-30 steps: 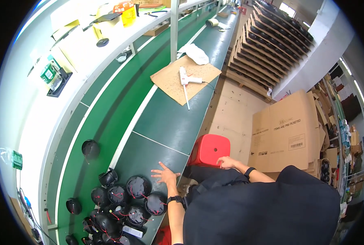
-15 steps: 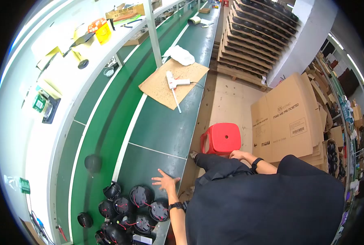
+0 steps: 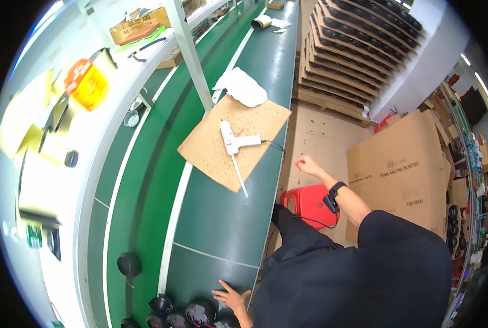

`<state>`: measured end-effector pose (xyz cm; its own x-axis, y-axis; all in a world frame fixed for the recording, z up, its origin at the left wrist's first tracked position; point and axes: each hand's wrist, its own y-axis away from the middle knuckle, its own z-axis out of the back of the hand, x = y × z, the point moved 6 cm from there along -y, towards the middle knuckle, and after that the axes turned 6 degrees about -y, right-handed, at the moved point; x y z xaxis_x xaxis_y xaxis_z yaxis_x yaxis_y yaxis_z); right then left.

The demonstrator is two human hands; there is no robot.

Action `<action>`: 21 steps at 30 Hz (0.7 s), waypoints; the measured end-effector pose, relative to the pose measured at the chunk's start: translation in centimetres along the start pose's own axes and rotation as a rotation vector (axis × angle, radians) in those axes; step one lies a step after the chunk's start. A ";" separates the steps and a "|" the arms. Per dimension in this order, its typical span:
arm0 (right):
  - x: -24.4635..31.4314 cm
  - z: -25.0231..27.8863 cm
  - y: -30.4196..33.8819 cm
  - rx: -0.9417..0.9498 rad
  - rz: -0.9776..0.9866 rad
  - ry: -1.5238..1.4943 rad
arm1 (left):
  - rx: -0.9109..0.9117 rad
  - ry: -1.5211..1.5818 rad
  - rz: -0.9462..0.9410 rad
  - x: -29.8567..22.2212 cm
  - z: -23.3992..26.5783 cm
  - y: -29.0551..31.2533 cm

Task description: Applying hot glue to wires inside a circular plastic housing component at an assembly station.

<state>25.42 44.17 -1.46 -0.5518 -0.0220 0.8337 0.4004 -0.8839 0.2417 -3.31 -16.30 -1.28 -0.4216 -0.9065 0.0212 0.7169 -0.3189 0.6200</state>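
Note:
My left hand rests palm down with fingers spread on the dark green bench, empty. Just beside it, at the lower edge, lie several black rounded shells with thin red wires. My right hand is in the air above the red stool, its fingers curled in, with nothing visible in them. A white hot glue gun with a glue stick lies on a brown cardboard sheet, ahead and left of my right hand. Behind the gun sits a crumpled white cloth or bag.
A green conveyor belt runs along the bench, with one black shell on it. Left of it is a white shelf. Big cardboard boxes stand on the right. Stacked boards of black shells are at the back.
My right hand has risen from beside the stool and reached forward. My left hand stays on the bench by the shells. The view has shifted, so the shells sit lower.

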 end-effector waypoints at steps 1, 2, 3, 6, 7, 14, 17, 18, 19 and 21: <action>0.5 1.8 -4.0 -0.081 0.053 -0.017 | 0.012 -0.013 -0.045 -0.9 -0.1 0.1; 1.9 2.1 -8.6 -0.034 0.092 0.066 | 0.019 -0.033 -0.074 -0.9 0.3 0.1; 2.8 2.2 -11.6 0.010 0.113 0.154 | 0.032 -0.051 -0.063 -0.3 0.4 0.0; 7.5 1.9 -20.8 0.001 0.165 0.307 | 0.126 -0.028 0.130 -1.7 0.5 -0.7; 7.6 2.6 -23.7 -0.007 0.116 0.322 | 0.137 -0.037 0.135 -3.0 0.8 -1.6; 14.4 0.3 -36.7 -0.114 0.137 0.436 | 0.314 0.115 0.436 -13.4 -0.7 -1.0; 16.9 -2.5 -37.9 0.015 -0.004 0.667 | 0.321 0.097 0.468 -13.6 0.8 -1.9; 17.3 -3.1 -38.2 0.022 -0.003 0.660 | 0.320 0.093 0.480 -13.8 1.1 -2.2; 17.1 -3.4 -38.7 0.029 -0.023 0.742 | 0.318 0.089 0.484 -14.1 1.5 -2.7; 16.8 -3.4 -39.6 0.029 -0.047 0.821 | 0.314 0.082 0.487 -14.7 2.3 -3.8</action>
<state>-2.20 77.25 1.29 -0.9235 -0.3299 0.1960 0.3759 -0.8802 0.2898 -1.10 -1.11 -2.18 -0.0315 -0.9505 0.3091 0.6134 0.2258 0.7568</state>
